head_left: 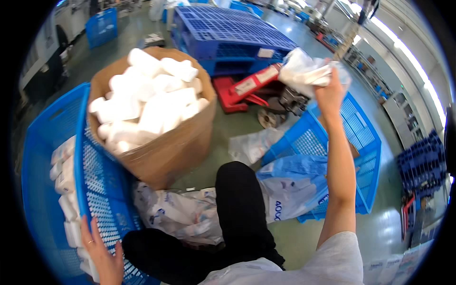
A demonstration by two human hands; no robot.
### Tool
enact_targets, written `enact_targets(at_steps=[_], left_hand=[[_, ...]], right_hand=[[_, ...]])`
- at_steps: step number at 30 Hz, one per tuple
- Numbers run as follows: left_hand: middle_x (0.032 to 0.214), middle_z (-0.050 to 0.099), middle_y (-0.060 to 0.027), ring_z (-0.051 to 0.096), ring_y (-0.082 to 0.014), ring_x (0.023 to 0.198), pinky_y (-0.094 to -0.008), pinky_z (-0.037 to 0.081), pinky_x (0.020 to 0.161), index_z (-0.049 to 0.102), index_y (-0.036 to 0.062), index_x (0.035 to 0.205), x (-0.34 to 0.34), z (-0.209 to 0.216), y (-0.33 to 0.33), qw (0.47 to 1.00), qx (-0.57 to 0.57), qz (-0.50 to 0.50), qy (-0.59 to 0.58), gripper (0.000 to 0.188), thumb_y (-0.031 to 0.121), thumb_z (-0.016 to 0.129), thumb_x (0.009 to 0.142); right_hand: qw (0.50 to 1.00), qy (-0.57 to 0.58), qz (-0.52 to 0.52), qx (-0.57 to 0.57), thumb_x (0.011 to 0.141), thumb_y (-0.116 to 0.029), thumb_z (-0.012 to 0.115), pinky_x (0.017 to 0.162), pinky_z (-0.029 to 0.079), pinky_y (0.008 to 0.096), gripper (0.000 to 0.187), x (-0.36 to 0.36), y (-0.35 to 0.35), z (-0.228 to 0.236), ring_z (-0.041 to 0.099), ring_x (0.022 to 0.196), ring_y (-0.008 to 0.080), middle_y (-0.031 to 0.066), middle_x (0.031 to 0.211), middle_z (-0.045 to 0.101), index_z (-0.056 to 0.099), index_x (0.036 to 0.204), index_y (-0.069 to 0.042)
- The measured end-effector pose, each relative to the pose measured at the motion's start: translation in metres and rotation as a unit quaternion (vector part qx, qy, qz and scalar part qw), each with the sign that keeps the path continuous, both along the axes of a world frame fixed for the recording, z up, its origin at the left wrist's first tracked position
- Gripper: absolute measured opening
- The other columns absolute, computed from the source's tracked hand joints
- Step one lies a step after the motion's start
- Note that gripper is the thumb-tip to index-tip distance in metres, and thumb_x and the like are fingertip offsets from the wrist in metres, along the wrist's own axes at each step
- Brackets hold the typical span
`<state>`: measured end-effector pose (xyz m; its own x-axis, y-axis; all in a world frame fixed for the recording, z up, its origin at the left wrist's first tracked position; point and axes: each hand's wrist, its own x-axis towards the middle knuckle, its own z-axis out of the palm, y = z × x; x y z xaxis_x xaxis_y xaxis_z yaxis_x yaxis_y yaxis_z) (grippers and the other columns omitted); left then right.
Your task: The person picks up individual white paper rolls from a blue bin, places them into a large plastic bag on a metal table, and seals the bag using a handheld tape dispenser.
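My right hand (331, 93) is raised at the upper right, its fingers closed on a crumpled white plastic bag (304, 71). Below that arm stands a blue crate (371, 142) with a blue-and-white plastic bag (297, 173) against it. At the lower left, my left hand (105, 254) lies with fingers apart on the rim of another blue crate (84, 152). White bottle-like pieces (69, 209) lie inside that crate. Beyond it, a brown cardboard box (190, 145) is heaped with white plastic bottle-like pieces (152, 95), their details washed out by glare.
Stacked blue pallets (228, 28) stand behind the box, beside a red pallet jack (247, 88). Filled plastic bags (185, 211) lie on the floor around my legs. A blue crate (101, 27) is at the far left, and dark blue pallets (422, 161) stand at the right.
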<state>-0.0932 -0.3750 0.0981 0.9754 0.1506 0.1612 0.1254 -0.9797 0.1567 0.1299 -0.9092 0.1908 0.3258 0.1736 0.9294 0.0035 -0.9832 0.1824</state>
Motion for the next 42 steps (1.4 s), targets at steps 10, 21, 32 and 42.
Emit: enact_targets(at_steps=[10, 21, 32, 42], left_hand=[[0.141, 0.029, -0.0174, 0.027, -0.0351, 0.131, -0.0482, 0.022, 0.107, 0.026, 0.0100, 0.139, 0.030, -0.029, 0.038, 0.983, -0.127, 0.132, 0.006, 0.068, 0.007, 0.055, 0.077], [0.138, 0.033, -0.0188, 0.029, -0.0302, 0.130, -0.0399, 0.020, 0.108, 0.027, 0.0029, 0.138, 0.048, -0.028, 0.028, 0.974, -0.097, 0.200, 0.031, 0.073, 0.000, 0.056, 0.071], [0.101, 0.056, -0.0239, 0.056, -0.0402, 0.091, -0.0415, 0.045, 0.076, 0.044, 0.0016, 0.119, 0.055, -0.015, 0.027, 0.935, -0.161, 0.309, 0.070, 0.046, -0.001, 0.056, 0.075], [0.113, 0.051, -0.0197, 0.058, -0.0378, 0.086, -0.0440, 0.047, 0.073, 0.032, 0.0043, 0.129, 0.023, 0.001, 0.017, 0.896, -0.130, 0.366, 0.214, 0.058, 0.008, 0.056, 0.076]], right_hand=[[0.929, 0.352, 0.108, 0.048, 0.081, -0.020, 0.058, 0.066, 0.047, 0.0351, 0.032, -0.015, 0.044, -0.055, 0.059, 0.076, 0.0250, 0.0109, 0.088, 0.060, 0.051, 0.110, -0.009], [0.482, 0.696, 0.464, -0.261, 0.065, -0.011, 0.059, 0.067, 0.049, 0.0384, 0.018, -0.025, 0.251, -0.414, 0.062, 0.079, 0.0247, 0.0101, 0.074, 0.063, 0.062, 0.082, -0.004], [0.335, 0.772, 0.504, -0.195, 0.083, -0.030, 0.054, 0.099, 0.027, 0.0412, 0.031, -0.045, 0.133, -0.149, 0.047, 0.108, 0.0230, 0.0069, 0.111, 0.054, 0.057, 0.106, -0.010], [0.482, 0.745, 0.393, -0.240, 0.078, -0.030, 0.052, 0.091, 0.033, 0.0468, 0.032, -0.108, 0.121, -0.073, 0.045, 0.108, 0.0268, 0.0122, 0.110, 0.052, 0.059, 0.100, -0.008]])
